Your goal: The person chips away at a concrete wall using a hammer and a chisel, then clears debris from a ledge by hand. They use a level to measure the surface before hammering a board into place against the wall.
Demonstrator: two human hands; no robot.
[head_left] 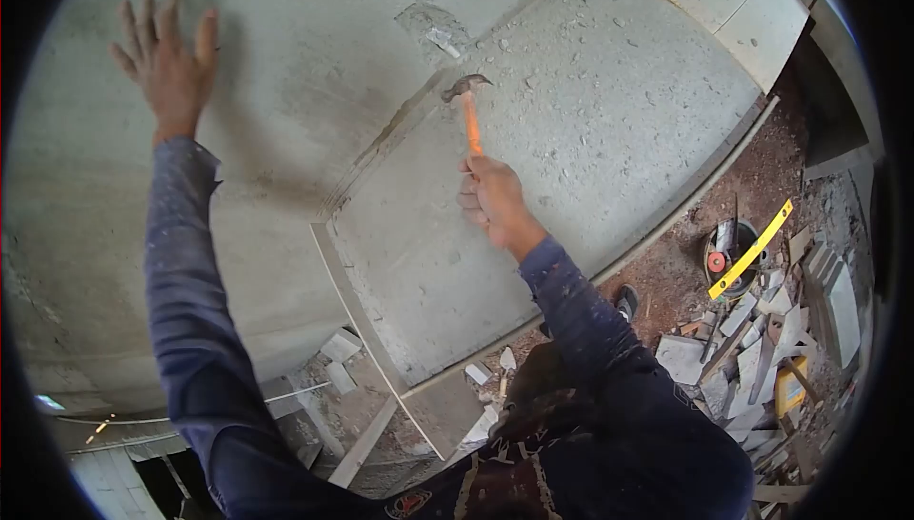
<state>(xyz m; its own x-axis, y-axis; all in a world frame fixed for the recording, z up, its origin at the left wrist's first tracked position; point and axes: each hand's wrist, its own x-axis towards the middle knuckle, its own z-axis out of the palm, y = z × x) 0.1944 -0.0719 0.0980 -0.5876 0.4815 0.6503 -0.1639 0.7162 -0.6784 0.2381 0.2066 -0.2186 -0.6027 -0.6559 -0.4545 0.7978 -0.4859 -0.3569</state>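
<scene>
My right hand (497, 198) is wrapped round the orange handle of a claw hammer (472, 120), whose metal head points away from me over the concrete slab (571, 158). The hammer head overlaps the slab near its seam with the wall. My left hand (174, 68) is raised at the upper left, fingers spread, against the grey plastered wall (314, 53), and it holds nothing. A chipped hollow in the wall, with a pale pipe stub (443, 41) in it, lies just beyond the hammer head.
Loose chips and grit lie over the slab's far half, beside pale tiles (752, 25). Below right, a bucket (728, 258) with tools stands by a yellow spirit level (752, 249). Broken tile pieces (682, 360) cover the ground. A trowel (507, 363) lies near my feet.
</scene>
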